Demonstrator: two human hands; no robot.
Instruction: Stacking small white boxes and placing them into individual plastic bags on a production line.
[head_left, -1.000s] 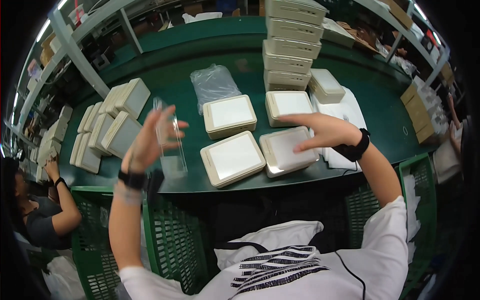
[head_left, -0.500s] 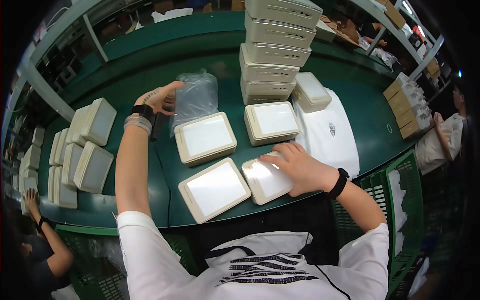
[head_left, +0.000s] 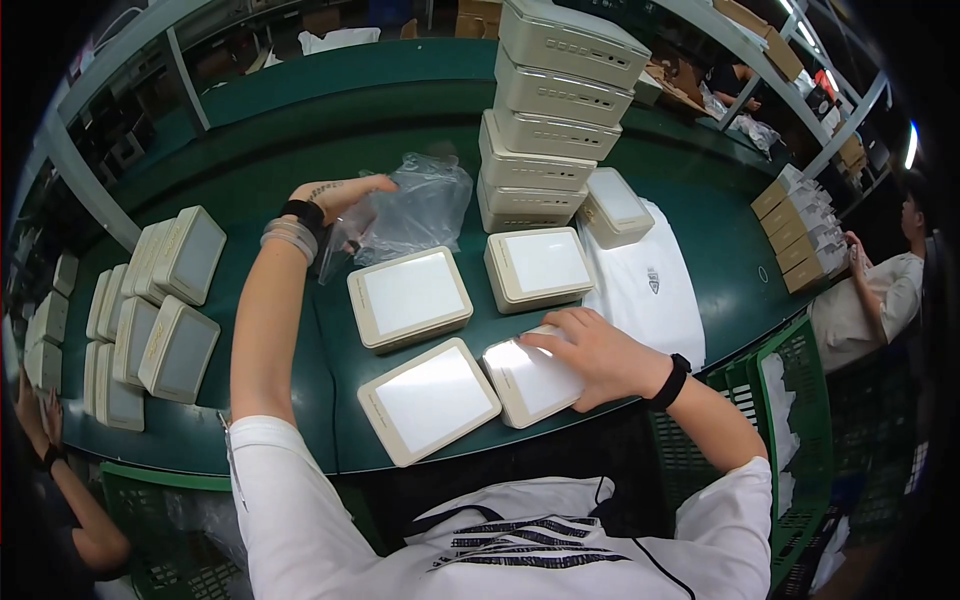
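Observation:
My left hand [head_left: 343, 203] is closed on the left edge of a clear plastic bag [head_left: 420, 205], which looks loose and crumpled above the green bench. Some of its fingertips are hidden. My right hand [head_left: 610, 362] grips the top and right side of a cream box-shaped device [head_left: 532, 385] with a white front panel, standing at the bench's near edge. Beside it on the left lies another such device [head_left: 428, 402]. Farther back are two more of them, one device [head_left: 410, 297] just below the bag and a second device [head_left: 540, 268] to its right.
A tall stack of cream devices [head_left: 555, 130] rises at the back, with one more device [head_left: 615, 205] on a white cloth [head_left: 655, 290] beside it. Several devices [head_left: 165, 310] stand at left. Small cartons [head_left: 795, 230] and green crates [head_left: 800, 400] are at right. Other people work at both sides.
My left hand has drawn the plastic bag slightly to the right, and it has gone from flat to more spread and crumpled. My right hand stays on the same device. The view has shifted slightly.

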